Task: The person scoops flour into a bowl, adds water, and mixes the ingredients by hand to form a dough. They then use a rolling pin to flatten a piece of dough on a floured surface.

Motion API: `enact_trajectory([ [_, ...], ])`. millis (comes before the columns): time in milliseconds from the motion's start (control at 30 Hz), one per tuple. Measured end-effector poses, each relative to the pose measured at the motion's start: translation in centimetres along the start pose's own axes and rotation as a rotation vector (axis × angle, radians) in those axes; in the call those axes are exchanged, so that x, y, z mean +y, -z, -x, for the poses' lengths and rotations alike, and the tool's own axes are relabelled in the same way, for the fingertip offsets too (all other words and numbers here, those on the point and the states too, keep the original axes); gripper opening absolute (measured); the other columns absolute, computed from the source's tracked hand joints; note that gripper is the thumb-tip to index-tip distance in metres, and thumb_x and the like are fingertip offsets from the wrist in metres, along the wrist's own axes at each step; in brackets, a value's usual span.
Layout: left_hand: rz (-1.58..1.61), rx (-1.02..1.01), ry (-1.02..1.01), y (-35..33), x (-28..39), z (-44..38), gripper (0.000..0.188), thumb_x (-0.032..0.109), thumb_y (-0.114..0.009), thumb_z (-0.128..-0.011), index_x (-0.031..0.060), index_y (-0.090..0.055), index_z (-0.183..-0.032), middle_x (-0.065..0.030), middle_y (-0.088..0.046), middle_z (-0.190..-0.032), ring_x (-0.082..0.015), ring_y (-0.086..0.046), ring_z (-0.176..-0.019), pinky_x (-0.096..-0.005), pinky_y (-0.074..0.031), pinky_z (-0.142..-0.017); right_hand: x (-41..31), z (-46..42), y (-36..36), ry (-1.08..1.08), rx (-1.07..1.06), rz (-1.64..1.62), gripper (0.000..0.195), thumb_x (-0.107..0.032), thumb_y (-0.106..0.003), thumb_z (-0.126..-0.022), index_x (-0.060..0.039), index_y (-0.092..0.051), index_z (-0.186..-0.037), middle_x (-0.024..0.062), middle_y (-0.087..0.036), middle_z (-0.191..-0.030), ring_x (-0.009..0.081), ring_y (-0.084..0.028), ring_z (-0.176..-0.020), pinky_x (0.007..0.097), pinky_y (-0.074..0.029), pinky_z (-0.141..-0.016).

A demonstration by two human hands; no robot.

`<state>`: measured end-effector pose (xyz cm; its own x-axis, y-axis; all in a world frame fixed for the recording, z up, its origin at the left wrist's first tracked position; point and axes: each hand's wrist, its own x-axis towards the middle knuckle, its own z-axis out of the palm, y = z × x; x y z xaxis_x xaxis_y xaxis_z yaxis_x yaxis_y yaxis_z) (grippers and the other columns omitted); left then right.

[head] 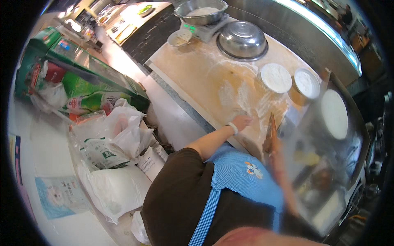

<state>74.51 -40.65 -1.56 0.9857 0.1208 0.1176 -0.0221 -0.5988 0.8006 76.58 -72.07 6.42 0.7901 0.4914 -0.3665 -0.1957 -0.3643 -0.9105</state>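
Observation:
My left hand (242,123), with a white band at the wrist, is low over the floured wooden board (197,75) near its front edge. Its fingers are blurred, and I make out no object in them. Closer to the right side of the board, my right hand (275,149) is smeared by motion. A narrow, pointed brown object (271,130) shows beside it; whether the hand grips it is unclear. White flour streaks (243,95) mark the board beyond both hands. Two round containers of white powder, one bowl (276,78) and another (307,83), stand at the right.
An upturned steel bowl (242,40) sits at the back. A steel basin (201,15) rests on a digital scale (206,32), by a small bowl (179,38). A blurred metal surface (354,147) borders the right. White sacks (120,187) and a green crate (40,73) stand left.

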Motion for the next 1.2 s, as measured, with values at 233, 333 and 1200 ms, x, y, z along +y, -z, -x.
enact_trajectory([
  [233,0.048,0.108,0.501,5.1,1.6,5.5,0.017,0.011,-0.056,-0.076,0.0060,-0.065,-0.090,-0.0155,-0.064,-0.087,-0.0289,-0.060,-0.084,-0.0361,-0.046,-0.078,-4.5,-3.9,-0.6,0.074,0.123,-0.179,0.031,-0.011,-0.051,-0.084,0.0011,-0.048,-0.113,0.0092,-0.055,-0.093,0.0147,-0.053,-0.076,0.0267,-0.043,-0.067],
  [333,-0.075,0.358,0.111,4.1,0.3,6.2,0.044,-0.012,-0.044,-0.065,0.0085,-0.063,-0.098,-0.0154,-0.060,-0.096,-0.0318,-0.056,-0.090,-0.0350,-0.043,-0.087,-3.1,-7.0,-1.0,0.215,0.266,0.227,0.050,-0.007,-0.055,-0.079,-0.0022,-0.041,-0.127,0.0208,-0.035,-0.133,0.0287,-0.035,-0.122,0.0381,-0.024,-0.103],
  [1200,0.505,0.043,0.281,5.2,9.4,2.0,0.017,0.014,-0.058,-0.081,0.0036,-0.062,-0.095,-0.0078,-0.064,-0.084,-0.0134,-0.060,-0.081,-0.0263,-0.048,-0.074,-1.5,-4.0,-4.7,0.036,-0.015,0.153,0.024,-0.010,-0.059,-0.080,0.0038,-0.058,-0.099,0.0031,-0.059,-0.080,0.0100,-0.054,-0.071,0.0231,-0.045,-0.066],
])
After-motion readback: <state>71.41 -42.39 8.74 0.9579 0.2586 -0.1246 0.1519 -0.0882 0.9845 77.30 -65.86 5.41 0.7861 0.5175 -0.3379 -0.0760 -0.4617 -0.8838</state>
